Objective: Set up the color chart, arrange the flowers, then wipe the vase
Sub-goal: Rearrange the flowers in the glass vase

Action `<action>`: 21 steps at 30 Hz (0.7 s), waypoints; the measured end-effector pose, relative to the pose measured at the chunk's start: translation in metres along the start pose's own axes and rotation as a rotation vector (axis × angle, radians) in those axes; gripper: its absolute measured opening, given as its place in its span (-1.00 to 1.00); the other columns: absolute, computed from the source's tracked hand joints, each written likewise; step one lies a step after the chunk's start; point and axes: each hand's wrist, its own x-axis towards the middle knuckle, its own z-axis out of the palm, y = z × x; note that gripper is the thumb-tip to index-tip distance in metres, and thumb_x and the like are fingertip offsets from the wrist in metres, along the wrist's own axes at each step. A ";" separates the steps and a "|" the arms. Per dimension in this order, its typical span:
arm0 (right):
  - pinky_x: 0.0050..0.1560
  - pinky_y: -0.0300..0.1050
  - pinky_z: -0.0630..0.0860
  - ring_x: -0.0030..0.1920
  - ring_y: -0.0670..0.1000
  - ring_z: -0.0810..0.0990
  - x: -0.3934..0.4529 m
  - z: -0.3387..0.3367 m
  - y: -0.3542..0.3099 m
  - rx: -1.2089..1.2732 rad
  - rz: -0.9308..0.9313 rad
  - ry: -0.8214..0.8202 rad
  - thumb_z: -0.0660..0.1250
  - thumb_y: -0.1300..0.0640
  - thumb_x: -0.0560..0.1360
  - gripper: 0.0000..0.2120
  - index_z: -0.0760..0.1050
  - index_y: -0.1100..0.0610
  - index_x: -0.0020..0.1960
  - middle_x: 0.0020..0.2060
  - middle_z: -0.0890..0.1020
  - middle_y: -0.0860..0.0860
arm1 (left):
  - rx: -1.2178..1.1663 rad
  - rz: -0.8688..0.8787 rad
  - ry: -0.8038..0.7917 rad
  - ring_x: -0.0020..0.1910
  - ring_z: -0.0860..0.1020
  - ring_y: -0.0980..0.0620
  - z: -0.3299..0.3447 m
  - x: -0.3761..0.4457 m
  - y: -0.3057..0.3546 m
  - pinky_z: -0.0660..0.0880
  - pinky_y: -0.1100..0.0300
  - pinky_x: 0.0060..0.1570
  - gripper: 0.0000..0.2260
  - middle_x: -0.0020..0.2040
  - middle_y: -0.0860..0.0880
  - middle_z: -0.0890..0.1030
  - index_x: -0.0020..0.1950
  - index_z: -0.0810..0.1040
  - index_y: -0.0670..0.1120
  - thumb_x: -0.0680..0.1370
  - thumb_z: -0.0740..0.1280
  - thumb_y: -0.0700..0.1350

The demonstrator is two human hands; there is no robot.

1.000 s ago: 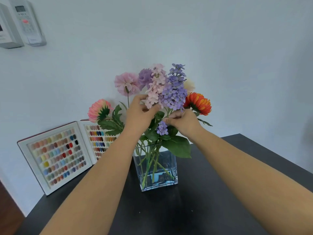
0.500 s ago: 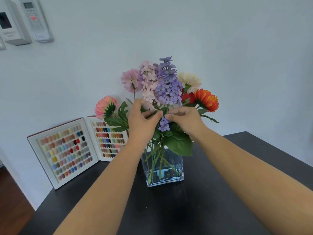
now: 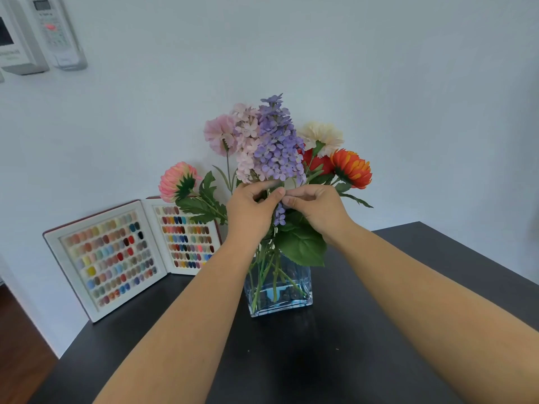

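A clear square glass vase (image 3: 294, 298) stands mid-table, holding a bunch of artificial flowers: a purple lilac spike (image 3: 277, 144), a pale pink spike, a pink bloom (image 3: 218, 134), a cream bloom (image 3: 320, 135), an orange bloom (image 3: 351, 169) and a drooping pink dahlia (image 3: 175, 182). My left hand (image 3: 250, 211) and my right hand (image 3: 318, 209) meet just below the lilac heads, fingers pinched around the stems there. The color chart (image 3: 128, 255) stands open like a book against the wall, left of the vase.
The black table (image 3: 291, 360) ends at a left edge over wooden floor (image 3: 17, 345). A white wall rises right behind the vase. Two wall-mounted control units (image 3: 55, 33) hang at the top left.
The lilac and pale pink spikes have shifted from leaning right to standing more upright. Both hands have closed in together on the stems. The cream bloom has come into view.
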 end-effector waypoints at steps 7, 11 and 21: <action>-0.11 -0.30 0.55 -0.07 -0.06 0.66 -0.008 -0.019 0.003 -0.031 0.062 -0.161 0.42 0.32 0.47 -0.80 0.63 0.23 0.09 -0.05 0.71 0.13 | 0.163 0.031 -0.057 0.10 0.54 -0.05 0.003 0.003 0.005 0.45 0.14 0.18 -0.88 0.13 -0.13 0.53 -0.02 0.65 0.10 0.48 0.49 -0.06; -0.35 -0.38 0.44 -0.35 -0.21 0.55 -0.016 -0.044 0.016 -0.027 0.051 -0.021 0.32 0.31 0.49 -0.79 0.68 0.06 -0.09 -0.22 0.73 -0.03 | 0.279 0.055 -0.110 0.09 0.53 -0.08 0.001 0.004 0.006 0.42 0.15 0.11 -0.99 0.12 -0.16 0.54 -0.06 0.63 -0.01 0.54 0.42 -0.09; -0.19 -0.13 0.41 -0.14 0.01 0.47 0.009 -0.048 0.047 0.001 0.585 0.001 0.33 -0.04 0.51 -0.76 0.56 0.07 0.09 -0.01 0.64 -0.02 | 0.313 0.031 -0.123 0.07 0.58 -0.11 -0.007 0.007 0.006 0.48 0.08 0.10 -0.91 0.04 -0.18 0.63 -0.02 0.63 -0.12 0.58 0.36 -0.13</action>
